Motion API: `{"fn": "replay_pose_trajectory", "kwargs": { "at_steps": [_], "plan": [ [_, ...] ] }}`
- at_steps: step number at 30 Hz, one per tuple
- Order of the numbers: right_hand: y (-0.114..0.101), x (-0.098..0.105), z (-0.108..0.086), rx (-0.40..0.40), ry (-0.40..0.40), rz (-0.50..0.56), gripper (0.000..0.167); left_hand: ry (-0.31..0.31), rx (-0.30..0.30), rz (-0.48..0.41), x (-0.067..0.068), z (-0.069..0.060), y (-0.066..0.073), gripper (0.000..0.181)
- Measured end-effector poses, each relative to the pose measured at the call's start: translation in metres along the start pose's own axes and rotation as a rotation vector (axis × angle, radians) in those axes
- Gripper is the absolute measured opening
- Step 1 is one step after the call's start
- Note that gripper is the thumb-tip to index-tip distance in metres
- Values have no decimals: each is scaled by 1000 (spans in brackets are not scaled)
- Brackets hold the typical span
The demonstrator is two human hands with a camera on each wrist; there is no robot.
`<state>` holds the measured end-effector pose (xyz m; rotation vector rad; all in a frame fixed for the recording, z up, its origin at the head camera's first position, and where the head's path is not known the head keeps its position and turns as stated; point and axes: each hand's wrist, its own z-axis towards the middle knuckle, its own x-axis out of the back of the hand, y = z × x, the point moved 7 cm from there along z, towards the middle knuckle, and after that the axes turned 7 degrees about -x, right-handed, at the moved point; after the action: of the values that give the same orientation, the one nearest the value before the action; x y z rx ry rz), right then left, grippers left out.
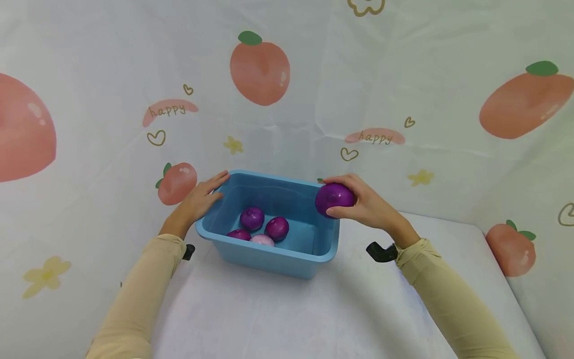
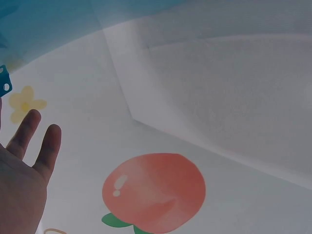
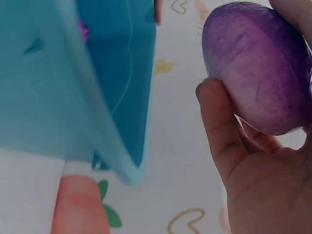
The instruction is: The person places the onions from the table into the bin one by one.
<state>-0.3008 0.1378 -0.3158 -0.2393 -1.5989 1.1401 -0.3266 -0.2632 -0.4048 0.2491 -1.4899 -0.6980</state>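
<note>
My right hand (image 1: 365, 204) holds a purple, glossy onion (image 1: 332, 198) above the right end of a light blue plastic basin (image 1: 269, 262). Fingers and thumb curl round the onion, whose paler side (image 3: 253, 73) shows in the right wrist view. At the basin's far left corner, my left hand (image 1: 195, 204) touches the rim with its fingers fairly straight. In the left wrist view, two of its fingers (image 2: 48, 146) stand extended and spread. Inside the basin lie a few purple onions (image 1: 277, 228) and a pale pink round thing (image 1: 262, 240), partly hidden by the near wall.
Under the basin is a table with a white cover (image 1: 278, 319). A white curtain (image 1: 309, 75) printed with peaches, hearts and flowers hangs behind and at the sides. Dark straps or mounts (image 1: 381, 252) show at both wrists.
</note>
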Motion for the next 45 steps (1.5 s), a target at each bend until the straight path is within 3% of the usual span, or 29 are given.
{"fn": "replay_pose_trajectory", "kwargs": {
  "at_steps": [8,15,25,37,45],
  "plan": [
    [-12,-23,43,-42,-77,74,67,6,6,-4,3,-1,-3,61],
    [-28,-56,81,36,-168,143,67,8,-1,-3,5,-2,-2,60],
    [-28,-104,125,46,-206,110,69,15,-19,-6,6,-1,-2,60],
    [-15,-139,142,-10,-280,157,63,6,-24,-7,3,2,2,59],
    [1,-146,139,-75,-280,74,68,14,-19,7,2,2,2,59]
  ]
}}
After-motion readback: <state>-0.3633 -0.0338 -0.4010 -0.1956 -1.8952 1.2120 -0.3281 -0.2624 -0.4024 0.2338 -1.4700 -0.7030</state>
